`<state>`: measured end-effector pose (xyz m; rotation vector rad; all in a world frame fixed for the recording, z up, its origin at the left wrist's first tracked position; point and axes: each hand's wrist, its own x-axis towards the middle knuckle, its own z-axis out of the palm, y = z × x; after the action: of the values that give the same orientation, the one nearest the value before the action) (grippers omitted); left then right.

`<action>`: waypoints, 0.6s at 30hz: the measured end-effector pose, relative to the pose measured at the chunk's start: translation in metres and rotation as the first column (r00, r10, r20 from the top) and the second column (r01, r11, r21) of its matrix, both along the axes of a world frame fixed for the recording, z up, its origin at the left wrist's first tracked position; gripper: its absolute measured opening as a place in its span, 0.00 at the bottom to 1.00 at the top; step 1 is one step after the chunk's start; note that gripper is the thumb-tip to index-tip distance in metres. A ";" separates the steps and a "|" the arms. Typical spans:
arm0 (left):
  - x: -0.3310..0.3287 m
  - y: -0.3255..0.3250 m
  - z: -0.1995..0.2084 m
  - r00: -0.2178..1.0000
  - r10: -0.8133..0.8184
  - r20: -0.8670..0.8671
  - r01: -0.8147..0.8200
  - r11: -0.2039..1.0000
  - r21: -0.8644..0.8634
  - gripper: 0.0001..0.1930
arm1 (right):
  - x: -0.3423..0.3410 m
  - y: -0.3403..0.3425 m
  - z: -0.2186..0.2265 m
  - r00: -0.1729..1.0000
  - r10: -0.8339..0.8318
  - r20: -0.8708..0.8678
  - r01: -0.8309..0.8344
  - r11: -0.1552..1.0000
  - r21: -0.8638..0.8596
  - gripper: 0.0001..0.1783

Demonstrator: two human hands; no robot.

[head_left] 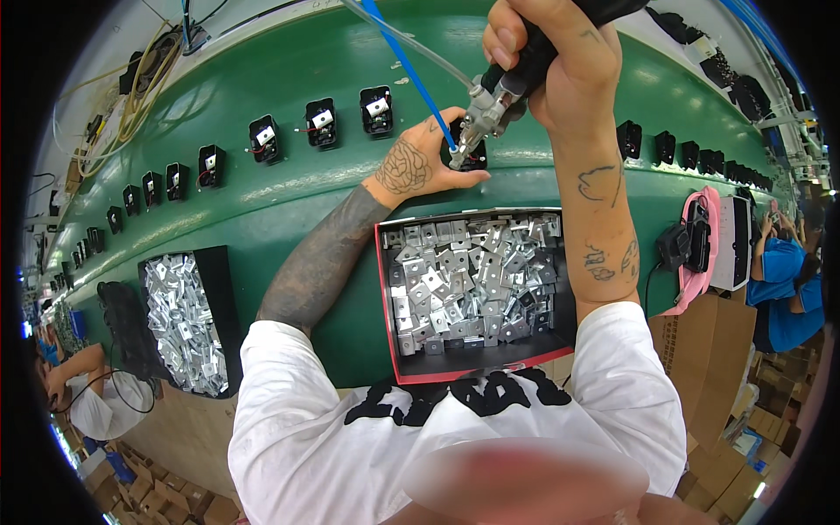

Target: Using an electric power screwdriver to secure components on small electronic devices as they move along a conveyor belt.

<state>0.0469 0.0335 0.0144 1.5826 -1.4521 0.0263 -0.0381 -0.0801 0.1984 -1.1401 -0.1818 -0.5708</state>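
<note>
Head view, held case (478, 158), brackets (472, 280) in box (455, 357)

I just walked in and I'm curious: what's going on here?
The person's right hand grips a handheld tool, pointed at a small black case that the left hand holds at the green bench. An open box of metal pieces sits closer in. More cases line the bench on both sides.

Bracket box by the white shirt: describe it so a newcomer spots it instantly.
At the green bench's near edge, look between the person's left forearm and right forearm, by the white shirt. There sits an open box heaped with silver brackets. Its red edges set it apart from the bracket-filled second box further left, whose visible walls are black.
</note>
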 end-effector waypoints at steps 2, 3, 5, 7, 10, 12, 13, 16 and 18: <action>0.000 0.000 0.001 1.000 0.018 0.013 -0.018 1.000 -0.002 0.41 | 0.000 -0.001 0.000 1.000 0.018 0.008 -0.018 1.000 0.010 0.05; 0.000 0.001 0.001 1.000 0.018 0.013 -0.018 1.000 -0.001 0.41 | 0.000 -0.001 -0.001 1.000 0.019 0.007 -0.019 1.000 0.011 0.05; 0.000 0.001 0.000 1.000 0.007 0.016 -0.007 1.000 -0.019 0.41 | 0.001 0.000 -0.001 1.000 0.005 -0.003 -0.005 1.000 0.001 0.05; 0.001 0.000 -0.001 1.000 -0.005 0.020 0.006 0.999 -0.037 0.41 | 0.001 0.000 -0.001 1.000 -0.009 -0.012 0.009 1.000 -0.009 0.06; 0.002 -0.001 0.001 1.000 -0.017 -0.014 0.016 1.000 -0.024 0.41 | 0.002 0.000 -0.001 1.000 -0.014 -0.010 0.014 1.000 0.000 0.06; 0.003 -0.002 0.003 0.998 -0.027 -0.048 0.027 1.000 -0.012 0.40 | 0.003 0.001 -0.002 1.000 -0.017 -0.007 0.017 1.000 0.009 0.05; 0.003 -0.002 0.003 0.999 -0.027 -0.047 0.027 1.000 -0.011 0.40 | 0.004 0.001 -0.002 1.000 -0.018 -0.006 0.018 1.000 0.009 0.05; 0.003 -0.002 0.002 0.999 -0.039 -0.026 0.036 0.995 -0.092 0.40 | 0.008 0.000 -0.004 0.999 -0.035 -0.006 0.034 0.997 -0.066 0.05; 0.003 -0.002 0.000 0.999 -0.040 -0.017 0.038 0.992 -0.122 0.40 | 0.011 0.005 -0.004 0.996 -0.090 -0.007 0.089 0.993 -0.079 0.05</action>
<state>0.0496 0.0312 0.0148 1.4517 -1.4384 0.0752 -0.0274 -0.0754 0.1948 -1.2325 -0.1456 -0.6413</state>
